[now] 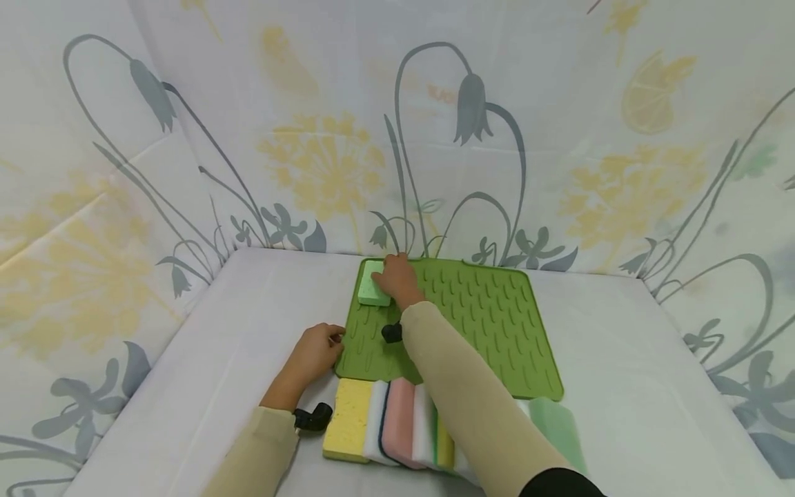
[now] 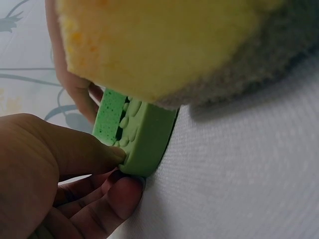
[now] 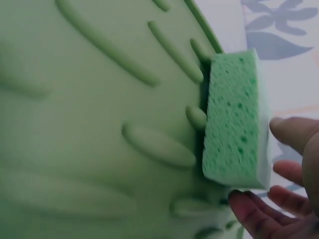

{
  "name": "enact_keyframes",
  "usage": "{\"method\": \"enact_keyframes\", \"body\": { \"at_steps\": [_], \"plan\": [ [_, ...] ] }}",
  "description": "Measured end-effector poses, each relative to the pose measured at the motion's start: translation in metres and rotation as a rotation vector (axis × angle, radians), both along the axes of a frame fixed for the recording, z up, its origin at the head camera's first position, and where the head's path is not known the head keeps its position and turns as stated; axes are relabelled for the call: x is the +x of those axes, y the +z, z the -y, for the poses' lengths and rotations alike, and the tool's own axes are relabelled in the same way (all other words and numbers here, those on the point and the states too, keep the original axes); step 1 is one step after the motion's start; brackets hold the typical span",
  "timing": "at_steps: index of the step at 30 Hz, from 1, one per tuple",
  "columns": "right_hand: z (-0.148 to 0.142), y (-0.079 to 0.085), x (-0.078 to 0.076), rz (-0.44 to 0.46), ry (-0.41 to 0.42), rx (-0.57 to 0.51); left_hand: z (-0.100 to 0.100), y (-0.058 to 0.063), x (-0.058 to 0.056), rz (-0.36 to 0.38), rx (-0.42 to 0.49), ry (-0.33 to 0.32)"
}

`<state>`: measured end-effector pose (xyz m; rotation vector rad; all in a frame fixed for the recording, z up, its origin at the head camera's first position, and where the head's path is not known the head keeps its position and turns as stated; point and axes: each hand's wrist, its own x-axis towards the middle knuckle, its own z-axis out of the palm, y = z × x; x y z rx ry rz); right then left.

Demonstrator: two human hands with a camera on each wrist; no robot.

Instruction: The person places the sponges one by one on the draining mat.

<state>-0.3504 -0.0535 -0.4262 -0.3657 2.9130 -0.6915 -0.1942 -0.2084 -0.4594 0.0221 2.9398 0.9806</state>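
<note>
A light green sponge (image 1: 370, 284) lies flat on the far left corner of a green silicone drying mat (image 1: 478, 314). My right hand (image 1: 400, 281) is at the sponge's right side. In the right wrist view the thumb is at the upper face of the sponge (image 3: 232, 119), and the loosely bent fingers are near its end. At the mat's left edge, my left hand (image 1: 313, 355) pinches the rim; the left wrist view shows its thumb on top and a finger against the side of the mat (image 2: 149, 134).
Before the mat's near edge stands a row of sponges, among them a yellow one (image 1: 348, 421), a pink one (image 1: 399, 421) and a pale green one (image 1: 555, 428). My right sleeve (image 1: 462, 386) hides part of the row. Patterned cloth (image 1: 335, 138) hangs behind the white table surface (image 1: 248, 310).
</note>
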Motion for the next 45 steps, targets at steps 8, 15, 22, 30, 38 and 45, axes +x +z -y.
{"method": "enact_keyframes", "body": {
  "at_steps": [8,15,22,30,38,45],
  "plan": [
    [-0.014,0.01,0.001,0.033,0.04,-0.091,-0.001,0.004,0.002,-0.003,-0.011,0.005],
    [-0.027,0.029,0.009,0.062,0.136,-0.014,-0.001,0.001,0.002,-0.001,-0.004,0.006],
    [-0.042,0.044,0.018,0.084,0.226,0.057,0.0,0.0,0.002,0.001,-0.011,-0.013],
    [-0.061,0.06,0.026,0.09,0.28,0.151,0.001,0.0,0.002,-0.01,-0.02,-0.032],
    [-0.084,0.076,0.037,0.085,0.317,0.209,0.003,0.0,0.001,-0.004,-0.024,-0.037],
    [-0.103,0.087,0.046,0.082,0.348,0.266,0.002,0.0,0.001,-0.004,-0.021,-0.037]
  ]
}}
